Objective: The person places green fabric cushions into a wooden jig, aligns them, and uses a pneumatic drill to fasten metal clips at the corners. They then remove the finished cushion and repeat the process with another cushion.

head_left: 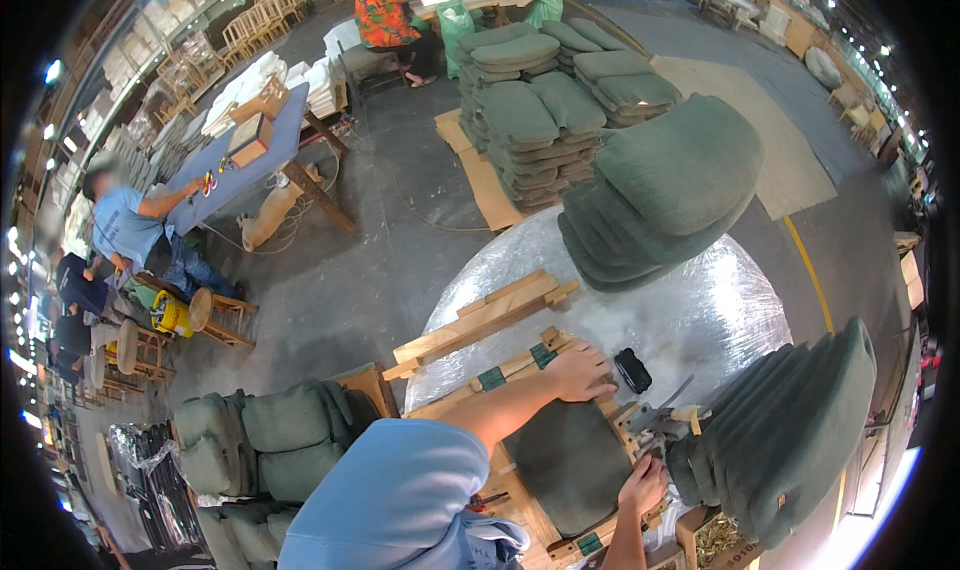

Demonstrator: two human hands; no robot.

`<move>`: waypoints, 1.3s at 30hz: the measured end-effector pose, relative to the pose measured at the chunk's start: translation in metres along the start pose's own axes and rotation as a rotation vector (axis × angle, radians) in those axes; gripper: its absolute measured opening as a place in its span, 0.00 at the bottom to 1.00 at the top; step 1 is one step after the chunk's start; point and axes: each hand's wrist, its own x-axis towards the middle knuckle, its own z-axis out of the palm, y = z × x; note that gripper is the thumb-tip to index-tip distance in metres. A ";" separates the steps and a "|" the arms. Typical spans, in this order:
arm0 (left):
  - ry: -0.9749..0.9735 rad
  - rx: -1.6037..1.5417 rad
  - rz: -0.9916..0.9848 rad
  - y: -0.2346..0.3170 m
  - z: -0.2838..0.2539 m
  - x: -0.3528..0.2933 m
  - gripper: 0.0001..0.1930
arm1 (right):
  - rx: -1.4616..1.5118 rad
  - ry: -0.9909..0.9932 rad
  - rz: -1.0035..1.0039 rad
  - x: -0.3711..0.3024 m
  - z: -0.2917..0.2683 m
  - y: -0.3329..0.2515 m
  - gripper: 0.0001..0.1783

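Matt cloth cushion (568, 462), glossy plastic-wrapped tabletop (735, 295), smooth wooden bars (485, 320)

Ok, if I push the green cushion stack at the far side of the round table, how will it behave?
The cushion stack will probably give softly, since its edges look plump and rounded. Its layers seem merely piled, so upper ones may shift. The shiny-topped table might let the base slide.
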 end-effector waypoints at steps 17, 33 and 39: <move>-0.106 0.022 -0.077 -0.001 0.002 -0.005 0.27 | -0.013 -0.080 0.083 -0.002 -0.011 -0.012 0.24; -0.281 0.073 -0.109 0.004 -0.009 0.007 0.30 | 0.023 -0.072 0.212 -0.008 -0.008 -0.010 0.19; -0.222 0.041 -0.104 0.003 -0.002 0.019 0.26 | 0.090 0.079 0.062 0.005 0.014 0.011 0.17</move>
